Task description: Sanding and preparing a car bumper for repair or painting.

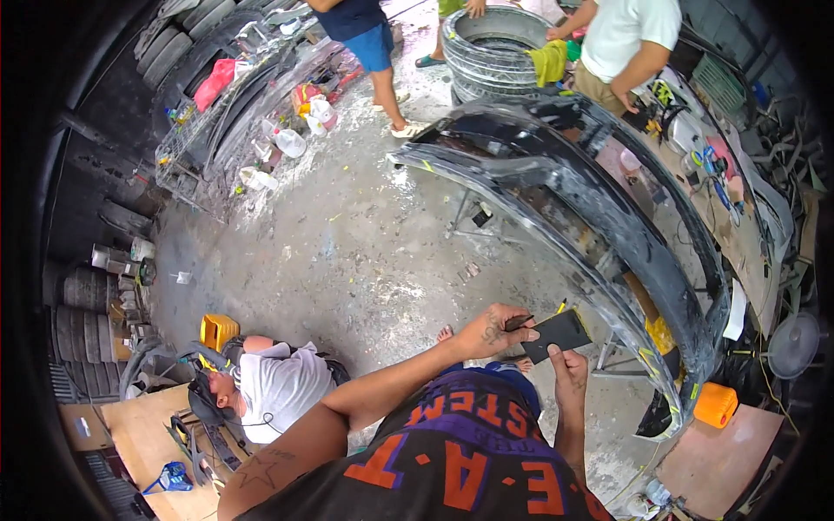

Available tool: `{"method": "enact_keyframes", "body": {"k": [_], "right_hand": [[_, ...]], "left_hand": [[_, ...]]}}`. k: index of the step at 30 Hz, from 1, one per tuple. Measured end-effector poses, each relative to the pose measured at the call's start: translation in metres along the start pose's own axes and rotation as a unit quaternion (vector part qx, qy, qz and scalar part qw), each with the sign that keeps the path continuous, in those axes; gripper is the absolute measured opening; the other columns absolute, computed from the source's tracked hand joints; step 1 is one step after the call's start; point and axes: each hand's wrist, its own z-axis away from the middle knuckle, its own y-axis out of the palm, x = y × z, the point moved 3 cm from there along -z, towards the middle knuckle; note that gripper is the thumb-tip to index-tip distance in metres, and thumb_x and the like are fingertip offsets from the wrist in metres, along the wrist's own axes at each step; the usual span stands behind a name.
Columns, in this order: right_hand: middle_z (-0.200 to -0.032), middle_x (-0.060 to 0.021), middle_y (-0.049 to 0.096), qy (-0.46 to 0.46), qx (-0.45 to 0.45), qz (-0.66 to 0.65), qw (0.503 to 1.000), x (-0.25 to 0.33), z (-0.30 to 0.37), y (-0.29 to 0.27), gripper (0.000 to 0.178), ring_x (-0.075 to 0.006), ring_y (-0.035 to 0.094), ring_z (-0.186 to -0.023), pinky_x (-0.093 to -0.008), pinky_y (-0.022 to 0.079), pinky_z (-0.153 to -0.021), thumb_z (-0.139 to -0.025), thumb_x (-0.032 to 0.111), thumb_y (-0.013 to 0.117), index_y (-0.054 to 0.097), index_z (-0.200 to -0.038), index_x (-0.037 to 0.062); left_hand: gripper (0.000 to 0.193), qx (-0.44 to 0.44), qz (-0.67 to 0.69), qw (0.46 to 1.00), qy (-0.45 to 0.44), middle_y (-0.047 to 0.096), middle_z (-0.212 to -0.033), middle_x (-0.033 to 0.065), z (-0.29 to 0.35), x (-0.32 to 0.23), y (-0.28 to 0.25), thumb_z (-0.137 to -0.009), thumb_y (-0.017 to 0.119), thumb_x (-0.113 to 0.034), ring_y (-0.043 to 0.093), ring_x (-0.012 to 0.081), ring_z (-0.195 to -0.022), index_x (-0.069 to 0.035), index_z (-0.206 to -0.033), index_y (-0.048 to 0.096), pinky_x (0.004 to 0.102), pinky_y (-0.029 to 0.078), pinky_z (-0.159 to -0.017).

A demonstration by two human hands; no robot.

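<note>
In front of my body, both hands are at a small black sheet of sandpaper (566, 333). My right hand (570, 372) grips its lower edge, the thumb lying on top. My left hand (495, 333) is closed at the sheet's left edge, pinching a thin dark piece; I cannot tell if this is a fold of the same sandpaper. A thin yellow-and-black stick (562, 306) shows just beyond the sheet. To the right stands a large black car bumper (599, 187), scuffed with grey-white patches and raised off the floor on a metal stand (618, 373).
A person in a grey shirt (282, 386) is low at the lower left, beside a yellow container (217, 332). Other people stand at the far side near stacked tires (491, 65). Jugs (289, 143) lie at the upper left. An orange container (715, 405) sits right of the bumper.
</note>
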Motion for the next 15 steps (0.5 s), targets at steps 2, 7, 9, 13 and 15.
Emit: {"method": "enact_keyframes", "body": {"k": [2,7,9,13,15], "right_hand": [[-0.055,0.0086,0.039,0.003,-0.009,-0.038,0.999,0.002,-0.007,0.018,0.044,-0.0031,0.034,-0.055,-0.0250,0.028,-0.049,-0.093,0.025,0.064,0.046,-0.058,0.0053],[-0.066,0.0024,0.055,0.014,0.108,0.041,0.993,0.050,-0.025,0.061,0.038,-0.0069,0.045,-0.064,-0.0249,0.036,-0.060,-0.093,0.031,0.061,0.069,-0.080,-0.0040],[-0.069,0.0005,0.059,-0.001,0.122,0.104,0.987,0.026,-0.049,0.065,0.037,-0.0077,0.047,-0.066,-0.0253,0.038,-0.062,-0.094,0.033,0.059,0.074,-0.097,-0.0008],[-0.079,-0.0035,0.070,-0.008,0.204,0.064,0.977,0.077,-0.091,0.108,0.029,-0.0074,0.058,-0.074,-0.0221,0.045,-0.072,-0.095,0.021,0.058,0.072,-0.093,-0.0043],[-0.084,-0.0054,0.071,-0.003,0.272,0.023,0.962,0.082,-0.118,0.138,0.030,-0.0100,0.062,-0.082,-0.0243,0.047,-0.078,-0.096,0.021,0.057,0.072,-0.093,-0.0047]], "left_hand": [[0.021,0.005,-0.006,1.000,0.008,0.049,-0.062,-0.0014,0.003,-0.001,-0.021,-0.088,0.070,-0.018,0.041,0.0059,-0.061,0.001,-0.086,0.062,0.0265,0.037,-0.055],[0.028,-0.027,-0.007,0.999,0.043,0.047,-0.060,0.0071,-0.001,-0.007,-0.068,-0.086,0.071,-0.022,0.040,0.0121,-0.058,0.003,-0.082,0.058,0.0330,0.037,-0.054],[0.028,-0.031,0.002,0.999,0.038,0.046,-0.059,0.0075,-0.004,-0.006,-0.086,-0.086,0.071,-0.021,0.038,0.0126,-0.059,0.003,-0.082,0.057,0.0335,0.036,-0.054],[0.026,-0.103,0.024,0.993,0.046,0.045,-0.059,0.0070,0.001,0.001,-0.125,-0.086,0.071,-0.020,0.039,0.0117,-0.059,0.002,-0.082,0.058,0.0326,0.036,-0.054],[0.018,-0.149,0.039,0.988,0.009,0.048,-0.064,-0.0008,0.005,0.004,-0.153,-0.088,0.069,-0.015,0.040,0.0066,-0.063,0.001,-0.086,0.059,0.0278,0.037,-0.056]]}}
